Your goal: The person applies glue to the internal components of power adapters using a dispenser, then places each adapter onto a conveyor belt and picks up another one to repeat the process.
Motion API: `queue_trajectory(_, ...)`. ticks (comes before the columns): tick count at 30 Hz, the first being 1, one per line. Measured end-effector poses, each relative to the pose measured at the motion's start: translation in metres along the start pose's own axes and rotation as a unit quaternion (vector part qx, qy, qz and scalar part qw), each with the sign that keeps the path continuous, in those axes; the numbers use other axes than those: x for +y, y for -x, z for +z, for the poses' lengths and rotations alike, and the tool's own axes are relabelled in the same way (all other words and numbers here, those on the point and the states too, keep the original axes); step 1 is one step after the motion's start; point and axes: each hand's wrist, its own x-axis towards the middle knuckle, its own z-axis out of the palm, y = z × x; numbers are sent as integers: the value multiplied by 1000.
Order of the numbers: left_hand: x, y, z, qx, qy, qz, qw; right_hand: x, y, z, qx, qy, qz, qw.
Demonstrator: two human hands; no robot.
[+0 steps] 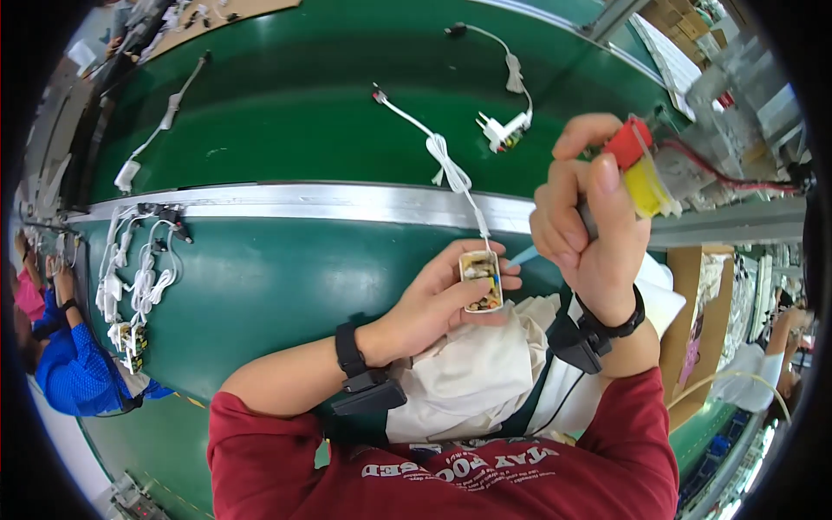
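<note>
My left hand [433,290] is closed around an opened white power adapter [479,303], whose circuit parts show in the shell. Its white cable [447,165], tied in a bundle, runs away over the metal strip onto the belt. Raised at the right, my right hand [589,208] has curled fingers, with a slim light-blue pointed tool [523,257] sticking out below them toward the adapter. The thumb and forefinger are at a red and yellow block [630,143] with red and dark wires behind it; whether they press it, I cannot tell.
Adapters with bundled white cables [130,269] lie on the green table at left. More corded adapters [503,130] rest on the green belt beyond the metal strip [303,201]. White cloth [468,373] covers my lap. A cardboard box [698,321] stands at right; co-workers sit both sides.
</note>
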Motion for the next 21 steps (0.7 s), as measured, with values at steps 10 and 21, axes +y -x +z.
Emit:
queue_trajectory(10, -5, -5, -8, -51, -30, -6, 998, 16, -7, -3, -4, 96, -9, 995)
queue_trajectory(21, -5, -3, -6, -47, -25, -5, 999, 21, -2, -7, -30, 121, -20, 992)
